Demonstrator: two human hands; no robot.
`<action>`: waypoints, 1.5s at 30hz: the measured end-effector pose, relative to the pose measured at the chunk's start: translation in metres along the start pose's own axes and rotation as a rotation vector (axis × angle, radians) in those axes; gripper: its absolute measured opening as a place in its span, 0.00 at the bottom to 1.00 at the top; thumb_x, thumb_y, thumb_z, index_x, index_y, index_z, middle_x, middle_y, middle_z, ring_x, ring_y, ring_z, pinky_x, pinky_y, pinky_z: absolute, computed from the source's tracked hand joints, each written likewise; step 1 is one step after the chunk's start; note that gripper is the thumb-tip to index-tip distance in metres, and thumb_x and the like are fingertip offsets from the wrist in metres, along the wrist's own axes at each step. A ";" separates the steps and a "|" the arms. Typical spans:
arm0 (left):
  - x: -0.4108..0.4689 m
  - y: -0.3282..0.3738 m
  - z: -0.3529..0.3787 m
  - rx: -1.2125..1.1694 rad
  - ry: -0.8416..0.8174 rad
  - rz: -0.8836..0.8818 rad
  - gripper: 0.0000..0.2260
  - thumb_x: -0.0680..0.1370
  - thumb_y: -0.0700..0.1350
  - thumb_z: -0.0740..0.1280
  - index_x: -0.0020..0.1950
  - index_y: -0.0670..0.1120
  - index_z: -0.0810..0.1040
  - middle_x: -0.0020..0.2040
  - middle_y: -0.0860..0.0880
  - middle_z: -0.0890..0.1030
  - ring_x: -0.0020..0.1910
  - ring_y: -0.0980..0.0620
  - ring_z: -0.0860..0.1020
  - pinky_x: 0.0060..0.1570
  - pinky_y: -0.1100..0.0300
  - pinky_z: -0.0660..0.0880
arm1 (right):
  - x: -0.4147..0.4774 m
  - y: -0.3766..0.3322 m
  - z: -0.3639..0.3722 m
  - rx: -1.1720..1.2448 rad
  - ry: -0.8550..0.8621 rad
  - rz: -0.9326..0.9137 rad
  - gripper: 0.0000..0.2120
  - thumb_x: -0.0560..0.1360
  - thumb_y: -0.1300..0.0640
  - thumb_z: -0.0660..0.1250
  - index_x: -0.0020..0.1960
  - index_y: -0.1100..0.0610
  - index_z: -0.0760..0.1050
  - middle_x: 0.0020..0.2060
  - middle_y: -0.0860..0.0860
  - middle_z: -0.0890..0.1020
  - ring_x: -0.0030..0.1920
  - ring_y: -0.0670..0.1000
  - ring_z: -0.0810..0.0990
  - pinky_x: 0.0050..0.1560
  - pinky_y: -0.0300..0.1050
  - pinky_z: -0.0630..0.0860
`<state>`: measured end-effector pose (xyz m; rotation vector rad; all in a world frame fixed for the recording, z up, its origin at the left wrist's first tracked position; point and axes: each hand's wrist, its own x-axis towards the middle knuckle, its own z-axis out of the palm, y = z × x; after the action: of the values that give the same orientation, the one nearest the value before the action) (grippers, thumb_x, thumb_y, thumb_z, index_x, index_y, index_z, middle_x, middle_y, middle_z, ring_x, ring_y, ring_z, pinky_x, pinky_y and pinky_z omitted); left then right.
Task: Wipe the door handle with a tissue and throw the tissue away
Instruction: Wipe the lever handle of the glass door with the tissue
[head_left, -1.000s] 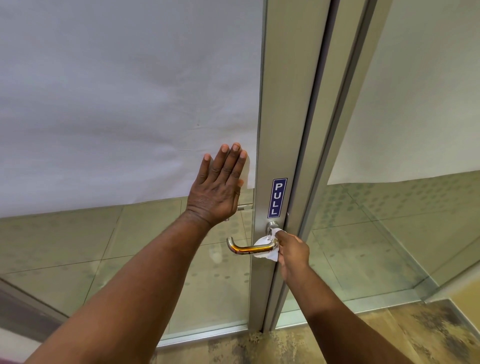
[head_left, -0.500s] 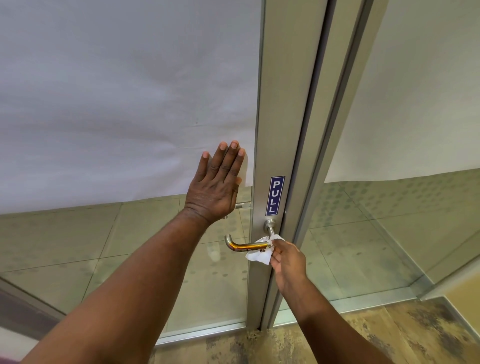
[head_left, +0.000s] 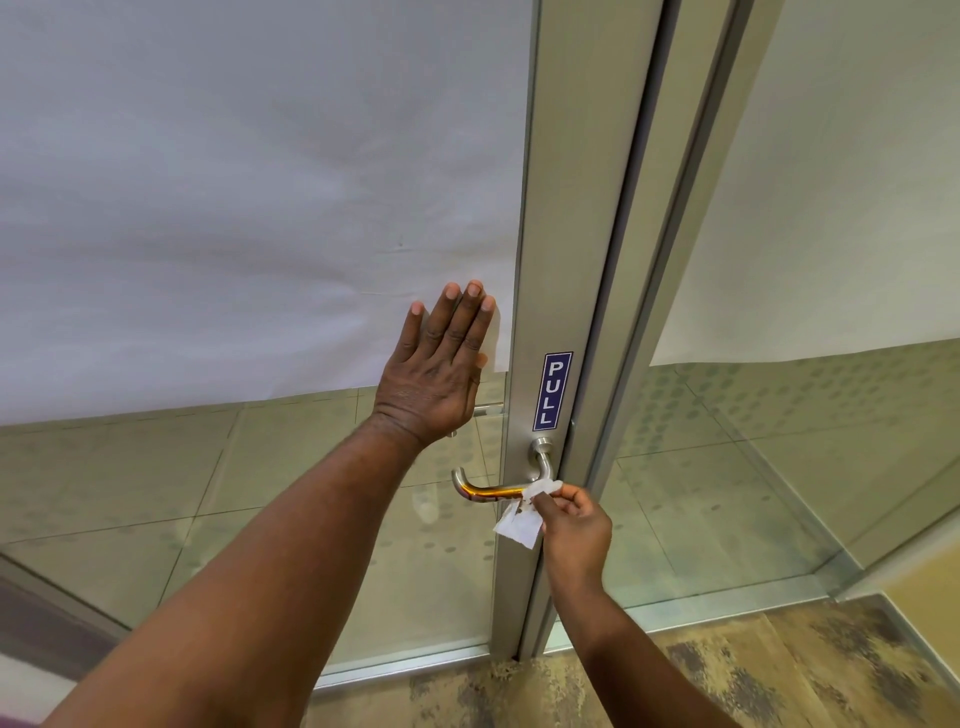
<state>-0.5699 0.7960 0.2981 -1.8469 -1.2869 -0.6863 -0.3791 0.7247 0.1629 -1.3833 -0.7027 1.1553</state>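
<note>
A: Metal is what the tissue (head_left: 519, 514) is meeting right now, at the near end of the handle (head_left: 498, 491), close to the bend by the frame (head_left: 566, 260).

B: Which hand is doing the wiping?

A: The right hand (head_left: 574, 525). Its fingers are pinching 1 crumpled end of the tissue against the lever, while the loose part is hanging just below.

B: And the left hand (head_left: 441, 374)?

A: It is lying flat on the glass (head_left: 260, 493) above the handle, fingers straight and close together, holding nothing. I am judging it to be bracing the door.

B: What could be going wrong from here?

A: 3 things, I think. The grip is taking only a small part of the tissue, so a firm drag along the lever could be tearing it or pulling it free, and then it is dropping to the floor (head_left: 779, 686). Pressing down on the lever could be unlatching the door, and the flat palm would then be pushing it. Also, the far curved tip looks uncovered, so stopping now would be leaving that part unwiped.

B: Is a bin showing?

A: No bin is in view, so the throwing away is not yet begun.
</note>
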 end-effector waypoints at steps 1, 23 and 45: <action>0.000 0.000 0.000 -0.001 -0.002 0.001 0.31 0.84 0.49 0.52 0.83 0.44 0.41 0.82 0.47 0.34 0.81 0.47 0.35 0.79 0.47 0.34 | 0.000 0.000 -0.001 -0.049 0.003 -0.030 0.07 0.73 0.65 0.75 0.48 0.55 0.84 0.40 0.51 0.88 0.41 0.51 0.87 0.35 0.42 0.81; -0.001 -0.001 0.004 0.003 0.020 -0.001 0.31 0.84 0.49 0.53 0.83 0.44 0.44 0.83 0.46 0.36 0.82 0.46 0.37 0.79 0.47 0.35 | 0.010 -0.010 -0.017 -1.021 -0.185 -0.874 0.13 0.75 0.51 0.73 0.59 0.44 0.83 0.58 0.44 0.80 0.61 0.47 0.71 0.58 0.45 0.58; -0.001 -0.001 0.002 -0.019 0.027 0.008 0.30 0.84 0.49 0.53 0.83 0.43 0.43 0.83 0.46 0.36 0.82 0.46 0.38 0.79 0.46 0.37 | -0.015 -0.016 0.053 -1.196 -0.224 -0.994 0.07 0.72 0.46 0.73 0.46 0.47 0.86 0.42 0.45 0.87 0.47 0.51 0.83 0.59 0.51 0.61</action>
<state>-0.5713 0.7975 0.2966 -1.8508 -1.2585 -0.7188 -0.4291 0.7341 0.1889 -1.4476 -2.1425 -0.0218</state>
